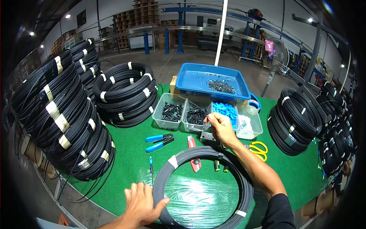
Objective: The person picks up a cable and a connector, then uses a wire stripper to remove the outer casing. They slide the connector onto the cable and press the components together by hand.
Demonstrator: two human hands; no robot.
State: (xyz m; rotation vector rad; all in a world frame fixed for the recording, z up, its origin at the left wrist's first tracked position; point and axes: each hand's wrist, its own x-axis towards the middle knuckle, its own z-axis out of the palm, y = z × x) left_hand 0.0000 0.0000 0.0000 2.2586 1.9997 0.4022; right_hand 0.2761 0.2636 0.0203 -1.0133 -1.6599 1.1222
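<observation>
A coil of black cable [160, 185], bound with pale tape, lies on the green work surface in front of me. My left hand [141, 203] is at its left side with fingers spread, the thumb over the coil's edge. Across the far right of the coil reaches my right arm, with my right hand [223, 128] at the clear bin of black parts [196, 115]. Its thumb and fingertips are pinched together; what is between them is too small to make out. A slim blue-and-black piece [151, 165] stands out beside the coil's left edge. Near it lies a blue-handled stripper [159, 142].
More clear bins hold black pieces [171, 112], blue pieces [225, 111] and white pieces [246, 124]. Behind them stands a blue tray [187, 80]. Red tools, a metal block [207, 136] and yellow scissors [260, 149] lie nearby. Stacked coils flank both sides [65, 114] [295, 122].
</observation>
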